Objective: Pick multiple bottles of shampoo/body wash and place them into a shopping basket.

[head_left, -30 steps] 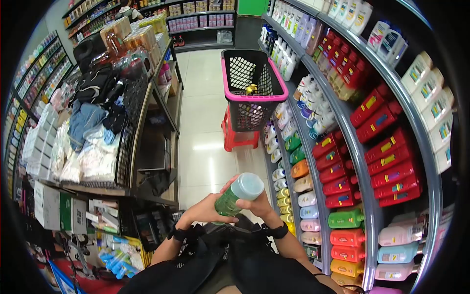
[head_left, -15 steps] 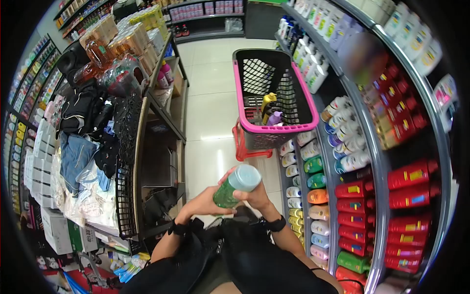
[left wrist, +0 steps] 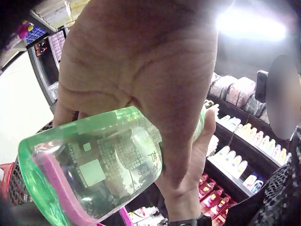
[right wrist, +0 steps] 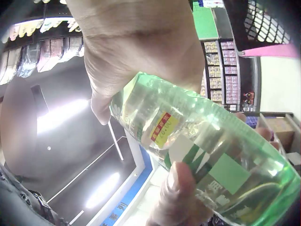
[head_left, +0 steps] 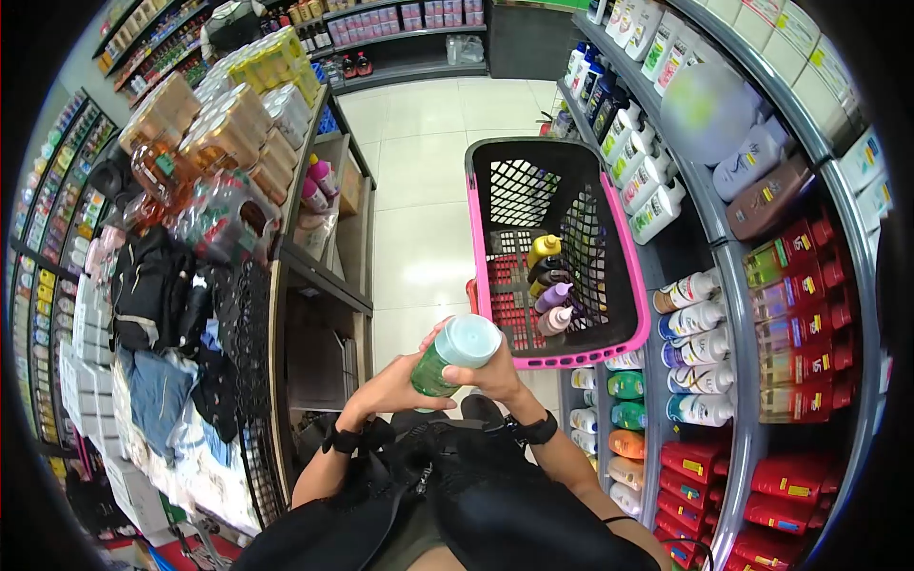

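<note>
In the head view a green see-through bottle with a pale cap is held tilted in front of the body. The left hand grips its lower part, and the right hand curls round it near the cap. The left wrist view shows the bottle's printed back under the left hand. A red and yellow price sticker is on the bottle in the right wrist view, where the right hand wraps it and a thumb presses its side.
A black basket with a pink rim stands ahead, holding several pump bottles. Shelves of bottles line the right side. On the left, a table carries clothes and packed drinks. Tiled floor runs between.
The basket appears nearer and larger, with the bottles inside it now showing clearly. Both hands still hold the green bottle in much the same way.
</note>
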`<state>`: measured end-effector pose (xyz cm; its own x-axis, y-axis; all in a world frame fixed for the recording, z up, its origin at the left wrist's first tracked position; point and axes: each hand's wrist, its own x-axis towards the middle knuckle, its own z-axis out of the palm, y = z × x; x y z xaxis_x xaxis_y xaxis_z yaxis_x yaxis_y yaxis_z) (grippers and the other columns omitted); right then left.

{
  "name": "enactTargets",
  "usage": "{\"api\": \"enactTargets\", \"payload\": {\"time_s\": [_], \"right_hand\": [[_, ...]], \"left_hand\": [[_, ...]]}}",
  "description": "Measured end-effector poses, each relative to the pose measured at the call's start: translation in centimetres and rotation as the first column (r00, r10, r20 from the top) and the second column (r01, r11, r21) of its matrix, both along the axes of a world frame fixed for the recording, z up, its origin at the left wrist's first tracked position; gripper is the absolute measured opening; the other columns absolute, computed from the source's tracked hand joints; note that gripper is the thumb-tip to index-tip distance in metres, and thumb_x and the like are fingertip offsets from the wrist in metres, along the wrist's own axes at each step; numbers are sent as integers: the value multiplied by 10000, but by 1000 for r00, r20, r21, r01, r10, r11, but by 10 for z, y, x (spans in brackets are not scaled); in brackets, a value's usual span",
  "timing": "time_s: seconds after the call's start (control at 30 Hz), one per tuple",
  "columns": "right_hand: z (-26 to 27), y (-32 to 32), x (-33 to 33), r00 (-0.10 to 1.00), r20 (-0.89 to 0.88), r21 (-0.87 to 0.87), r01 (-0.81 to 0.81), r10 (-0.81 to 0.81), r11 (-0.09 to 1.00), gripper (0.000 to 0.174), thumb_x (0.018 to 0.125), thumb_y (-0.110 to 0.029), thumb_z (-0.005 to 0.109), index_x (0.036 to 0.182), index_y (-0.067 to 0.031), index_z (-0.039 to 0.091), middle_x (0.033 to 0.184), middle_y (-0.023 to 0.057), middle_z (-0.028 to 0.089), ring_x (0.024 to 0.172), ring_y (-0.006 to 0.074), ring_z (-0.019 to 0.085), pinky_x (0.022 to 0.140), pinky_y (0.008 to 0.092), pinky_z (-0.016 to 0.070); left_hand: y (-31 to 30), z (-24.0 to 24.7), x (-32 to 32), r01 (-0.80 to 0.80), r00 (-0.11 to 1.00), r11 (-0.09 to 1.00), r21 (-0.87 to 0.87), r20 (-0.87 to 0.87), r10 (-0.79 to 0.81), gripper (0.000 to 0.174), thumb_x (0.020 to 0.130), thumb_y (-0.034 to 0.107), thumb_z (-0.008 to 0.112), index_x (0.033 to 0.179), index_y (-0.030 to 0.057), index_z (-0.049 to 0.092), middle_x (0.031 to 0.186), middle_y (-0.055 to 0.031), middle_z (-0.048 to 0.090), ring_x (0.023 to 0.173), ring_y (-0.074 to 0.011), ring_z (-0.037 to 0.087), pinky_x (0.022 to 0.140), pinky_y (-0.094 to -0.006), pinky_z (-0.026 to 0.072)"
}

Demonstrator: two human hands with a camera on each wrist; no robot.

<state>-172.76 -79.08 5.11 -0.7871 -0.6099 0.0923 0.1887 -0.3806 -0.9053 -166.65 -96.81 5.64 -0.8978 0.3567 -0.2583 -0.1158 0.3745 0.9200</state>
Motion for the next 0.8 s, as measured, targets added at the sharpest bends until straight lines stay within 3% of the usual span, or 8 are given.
{"api": "enactTargets", "payload": {"time_s": [0.2, 0.27, 0.33, 0.4, 0.5, 0.8], "right_hand": [[-12, -52, -75, 995, 52, -10, 81, -80, 997, 485, 728, -136, 768, 1141, 1, 554, 1056, 115, 646, 1012, 191, 612, 901, 348, 492], [-15, -75, -97, 985, 84, -6, 155, -153, 988, 530, 719, -158, 746, 1170, -15, 507, 1068, 145, 617, 1046, 242, 599, 932, 403, 476], [-12, -94, -116, 970, 73, 23, 229, -230, 973, 530, 721, -168, 743, 1172, -11, 512, 1085, 141, 616, 1059, 236, 592, 941, 393, 468], [-11, -104, -135, 971, -81, 166, 234, -223, 958, 542, 714, -174, 751, 1174, -6, 519, 1118, 132, 610, 1081, 223, 581, 949, 375, 460], [-16, -128, -159, 955, -62, 195, 296, -289, 935, 575, 696, -178, 770, 1184, 1, 523, 1162, 122, 601, 1112, 207, 563, 967, 359, 445], [0, -138, -199, 862, -87, 315, 499, -499, 807, 620, 642, -125, 824, 1176, 0, 535, 1161, 129, 621, 1079, 200, 589, 952, 350, 460]], "left_hand": [[-63, -12, -102, 164, 987, 986, -15, 0, -164, 590, 678, 321, 819, 1077, -41, 580, 864, -164, 667, 812, -271, 655, 768, -362, 499], [-89, -10, -134, 206, 978, 978, 4, 19, -206, 593, 666, 310, 822, 1084, -41, 589, 872, -170, 670, 827, -274, 658, 779, -361, 497], [-110, -6, -170, 249, 968, 968, -30, -16, -250, 591, 662, 311, 819, 1080, -40, 594, 882, -174, 673, 831, -274, 660, 785, -363, 498], [-132, 5, -201, 288, 957, 957, -27, 21, -288, 581, 648, 296, 820, 1074, -35, 603, 896, -181, 678, 843, -291, 666, 791, -370, 500], [-161, -4, -248, 355, 930, 925, -134, -47, -364, 580, 605, 243, 830, 1081, -15, 623, 895, -191, 681, 853, -321, 667, 789, -369, 505], [-174, -7, -340, 550, 829, 833, -63, -77, -553, 563, 609, 255, 837, 1074, 10, 635, 873, -154, 692, 808, -301, 673, 755, -365, 508]]}}
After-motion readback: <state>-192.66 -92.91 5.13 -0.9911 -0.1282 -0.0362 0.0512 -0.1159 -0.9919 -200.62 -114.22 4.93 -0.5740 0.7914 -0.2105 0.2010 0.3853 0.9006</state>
